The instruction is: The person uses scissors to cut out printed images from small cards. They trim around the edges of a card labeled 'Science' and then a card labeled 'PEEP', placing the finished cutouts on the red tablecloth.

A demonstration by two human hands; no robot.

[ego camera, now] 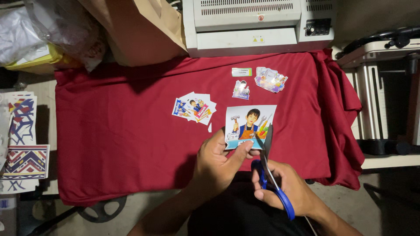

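Two hands at work: your left hand (217, 164) pinches the bottom-left edge of the picture card (250, 126), a cartoon child w/ tools, held just above the red cloth (118, 144) on the desk. Your right hand (288, 188) is closed thru the blue scissors (269, 170), blades up along the card's right edge. Looks like mid-trim of that side. Next cut needs the card held steady & blades kept close to the border. Finished cutouts (194, 108) lie near, laminator (258, 24) beyond.

Glossy laminated picture card (250, 124), plastic-handled metal scissors (270, 175), matt red cloth (122, 131).
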